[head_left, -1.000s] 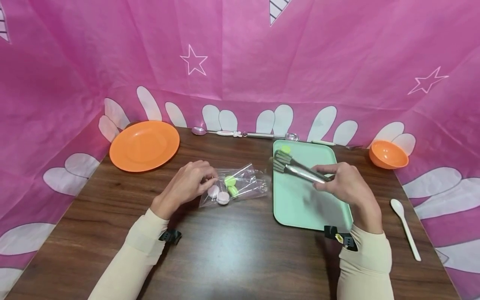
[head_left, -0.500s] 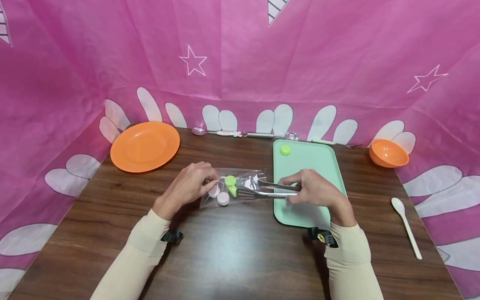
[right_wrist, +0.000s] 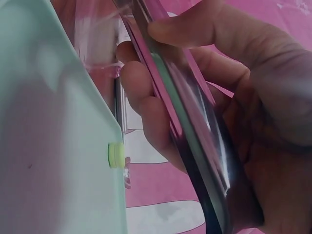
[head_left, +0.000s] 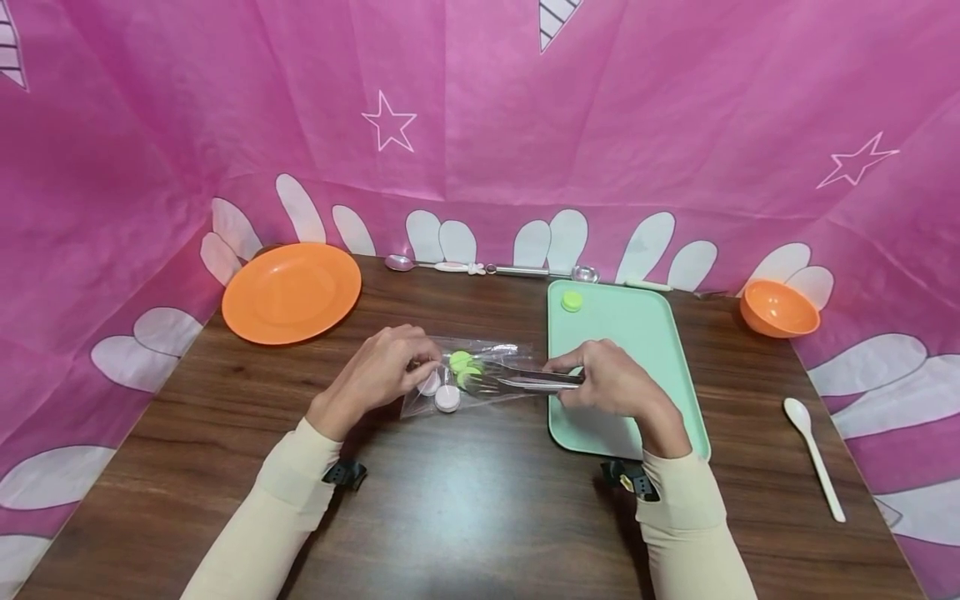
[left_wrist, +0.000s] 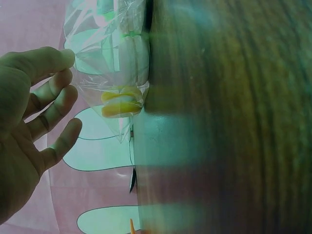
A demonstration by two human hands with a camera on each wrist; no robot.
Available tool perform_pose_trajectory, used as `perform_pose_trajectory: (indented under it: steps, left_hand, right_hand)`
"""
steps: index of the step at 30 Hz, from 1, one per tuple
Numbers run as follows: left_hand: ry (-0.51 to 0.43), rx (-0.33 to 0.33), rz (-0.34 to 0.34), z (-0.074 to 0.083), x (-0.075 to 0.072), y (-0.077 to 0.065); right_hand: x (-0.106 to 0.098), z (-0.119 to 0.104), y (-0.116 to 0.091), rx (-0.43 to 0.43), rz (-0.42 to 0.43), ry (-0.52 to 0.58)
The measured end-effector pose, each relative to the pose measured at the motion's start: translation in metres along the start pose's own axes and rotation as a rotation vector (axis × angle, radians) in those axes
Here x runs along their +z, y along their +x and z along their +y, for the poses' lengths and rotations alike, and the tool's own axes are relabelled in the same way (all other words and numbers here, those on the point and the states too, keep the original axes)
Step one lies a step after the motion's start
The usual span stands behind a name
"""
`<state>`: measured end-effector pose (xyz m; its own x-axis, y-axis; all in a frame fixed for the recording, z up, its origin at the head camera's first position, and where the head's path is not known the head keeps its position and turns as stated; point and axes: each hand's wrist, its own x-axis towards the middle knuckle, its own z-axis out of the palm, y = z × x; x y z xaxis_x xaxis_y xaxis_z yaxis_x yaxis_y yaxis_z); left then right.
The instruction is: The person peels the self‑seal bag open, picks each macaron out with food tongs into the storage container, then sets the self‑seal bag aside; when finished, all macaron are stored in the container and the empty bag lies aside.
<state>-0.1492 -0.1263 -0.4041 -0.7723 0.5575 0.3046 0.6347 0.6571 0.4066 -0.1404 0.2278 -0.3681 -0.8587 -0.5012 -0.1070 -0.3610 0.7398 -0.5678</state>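
My left hand (head_left: 386, 362) pinches the edge of a clear plastic bag (head_left: 498, 347) between thumb and index finger, the other fingers spread loosely in the left wrist view. Inside the bag lie green macarons (head_left: 460, 361) and pale pink macarons (head_left: 447, 398); a yellow-looking macaron (left_wrist: 119, 109) shows at its end in the left wrist view. Metal tongs (head_left: 536, 379), gripped in my right hand (head_left: 618, 375), reach into the bag's mouth with their slotted tips at the green macarons. Another green macaron (head_left: 572, 301) sits on the mint tray (head_left: 633, 312) under my right hand.
An orange plate (head_left: 292, 292) lies at the back left, and an orange bowl (head_left: 780, 308) at the back right. Along the rear edge are a spoon (head_left: 400, 262) and a metal scoop (head_left: 585, 273). A white spoon (head_left: 813, 458) rests on the right.
My right hand has brought the tongs left from over the tray into the bag, and their tips have opened around the green macarons. The left hand stays at the bag.
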Motion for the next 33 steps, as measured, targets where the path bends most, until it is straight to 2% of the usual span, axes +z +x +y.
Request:
perform_pose_trajectory:
  steps: [5,8,11,16,20,23,28,33]
  left_hand:
    - [0.009,0.006,0.003,0.0,-0.001,0.0]
    - [0.013,0.004,0.003,0.0,-0.001,0.0]
    - [0.007,-0.006,-0.003,0.0,-0.001,0.0]
    - [-0.002,-0.01,-0.011,0.0,-0.001,-0.001]
    - [-0.006,-0.01,-0.012,0.001,-0.001,-0.001]
    - [-0.005,-0.003,-0.007,0.001,-0.001,-0.001]
    - [0.0,0.014,0.001,0.001,-0.001,-0.001]
    - [0.004,0.017,0.002,0.002,-0.001,0.0]
  right_hand:
    - [-0.009,0.009,-0.007,0.022,0.024,0.055]
    - [-0.02,0.019,-0.016,0.064,0.053,0.081]
    - [-0.034,0.032,-0.028,0.148,0.086,0.108]
    - [-0.048,0.057,-0.044,0.361,0.169,0.135]
    - [-0.049,0.074,-0.049,0.516,0.228,0.185]
    - [-0.045,0.084,-0.05,0.593,0.263,0.215]
    - [-0.038,0.093,-0.051,0.67,0.288,0.267]
    - [-0.036,0.096,-0.052,0.699,0.311,0.29]
